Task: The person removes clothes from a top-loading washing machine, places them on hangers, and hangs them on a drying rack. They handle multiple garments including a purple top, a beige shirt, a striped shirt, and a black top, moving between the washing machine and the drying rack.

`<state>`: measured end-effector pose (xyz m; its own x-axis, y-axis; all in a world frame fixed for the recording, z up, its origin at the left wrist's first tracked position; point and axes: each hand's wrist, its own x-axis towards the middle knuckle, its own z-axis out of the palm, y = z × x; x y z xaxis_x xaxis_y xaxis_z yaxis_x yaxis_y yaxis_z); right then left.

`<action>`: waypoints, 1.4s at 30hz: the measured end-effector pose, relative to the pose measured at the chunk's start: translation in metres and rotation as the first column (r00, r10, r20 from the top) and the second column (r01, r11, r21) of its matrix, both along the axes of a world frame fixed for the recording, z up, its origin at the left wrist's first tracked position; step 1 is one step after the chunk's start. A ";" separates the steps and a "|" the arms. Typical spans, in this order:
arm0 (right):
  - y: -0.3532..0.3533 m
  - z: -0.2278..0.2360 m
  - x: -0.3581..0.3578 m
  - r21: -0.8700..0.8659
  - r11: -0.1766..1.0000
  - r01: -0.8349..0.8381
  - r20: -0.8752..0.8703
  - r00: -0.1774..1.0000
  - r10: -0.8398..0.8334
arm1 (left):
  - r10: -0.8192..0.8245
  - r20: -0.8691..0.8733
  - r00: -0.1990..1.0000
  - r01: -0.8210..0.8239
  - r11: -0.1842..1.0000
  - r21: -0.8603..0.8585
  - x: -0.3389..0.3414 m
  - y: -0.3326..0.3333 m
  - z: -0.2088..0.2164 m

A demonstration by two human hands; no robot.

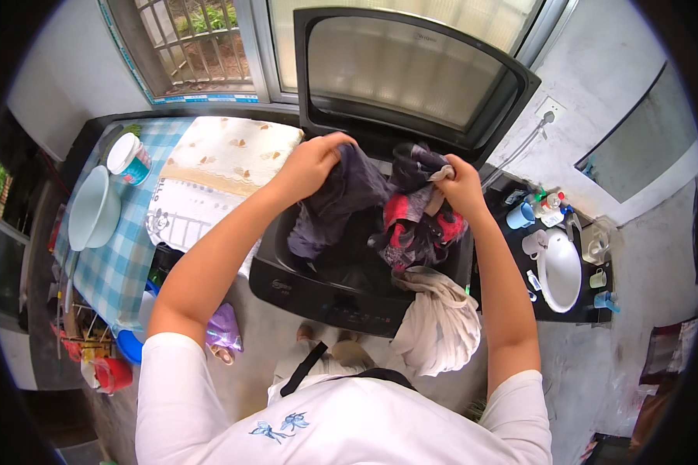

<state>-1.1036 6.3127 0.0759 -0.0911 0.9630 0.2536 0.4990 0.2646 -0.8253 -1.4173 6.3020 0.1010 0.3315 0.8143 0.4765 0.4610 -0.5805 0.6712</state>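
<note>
A black top-loading washing machine (318,298) stands before me with its lid (411,74) raised. My left hand (314,164) is closed on a dark purple-grey garment (337,205), which hangs down over the tub opening. Over the right of the opening, my right hand (461,186) grips bunched cloth; dark fabric and a beige piece meet at its fingers. Below that hand hangs a black-and-red patterned garment (415,225). A beige cloth (442,318) drapes over the machine's front right edge. Whether the dark pieces are one garment I cannot tell.
Left of the machine, a table with a blue checked cloth (128,267) bears a pale basin (95,209), a white tub (128,155) and folded bedding (221,155). On the right, a counter holds a white sink (558,271), cups and bottles. A plugged cord (512,151) runs down the wall.
</note>
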 end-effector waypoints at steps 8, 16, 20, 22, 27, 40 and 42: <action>-0.058 0.050 -0.057 0.187 0.980 0.063 -0.003 0.998 -0.064 | -0.150 0.414 0.898 0.275 0.926 -0.259 -0.072 -0.057 0.027; -0.191 -0.031 -0.119 -0.074 0.996 0.056 -0.237 0.969 -0.072 | -0.437 0.203 0.876 0.480 0.753 -0.450 -0.138 -0.195 -0.075; -0.267 -0.090 -0.148 -0.293 0.919 0.264 -0.004 0.961 -0.277 | -0.408 0.065 0.911 0.384 0.779 -0.495 -0.158 -0.263 -0.168; -0.287 -0.122 -0.149 -0.310 0.898 0.313 -0.051 0.937 -0.345 | -0.345 0.000 0.938 0.309 0.840 -0.446 -0.155 -0.275 -0.167; -0.298 -0.138 -0.155 -0.471 0.822 0.319 -0.102 0.906 -0.410 | -0.351 0.117 0.929 0.367 0.833 -0.415 -0.134 -0.277 -0.141; -0.290 -0.027 -0.120 -0.357 0.929 0.099 0.316 0.949 0.021 | -0.172 0.208 0.963 0.264 0.760 -0.594 -0.170 -0.222 -0.135; -0.266 -0.034 -0.134 -0.243 0.955 0.168 0.286 0.954 -0.094 | -0.095 0.165 0.982 0.178 0.762 -0.623 -0.168 -0.215 -0.134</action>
